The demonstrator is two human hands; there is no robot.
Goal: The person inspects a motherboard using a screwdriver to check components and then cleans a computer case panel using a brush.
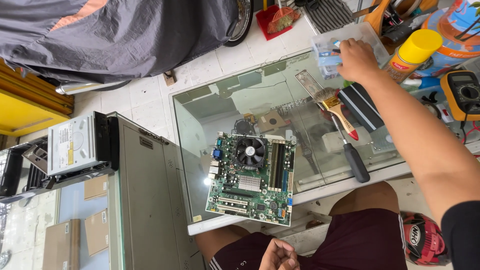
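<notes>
A green computer motherboard [251, 177] with a black fan lies flat on the glass table [210, 110] near its front edge. My right hand [356, 59] reaches to the far right corner, into a clear plastic box [326, 46]; whether its fingers hold anything is hidden. My left hand [278, 255] rests on my lap below the table edge, fingers curled with nothing in them. A paintbrush [336, 108] with a yellow and red handle and a black-handled screwdriver [351, 152] lie on the glass to the right of the board, under my right forearm.
An open grey computer case [145, 200] with an optical drive [75, 147] lies to the left. A yellow-capped spray can [411, 54], a multimeter [462, 92] and a black block [359, 105] crowd the right. A covered motorbike [120, 35] stands behind; a helmet [422, 240] sits on the floor.
</notes>
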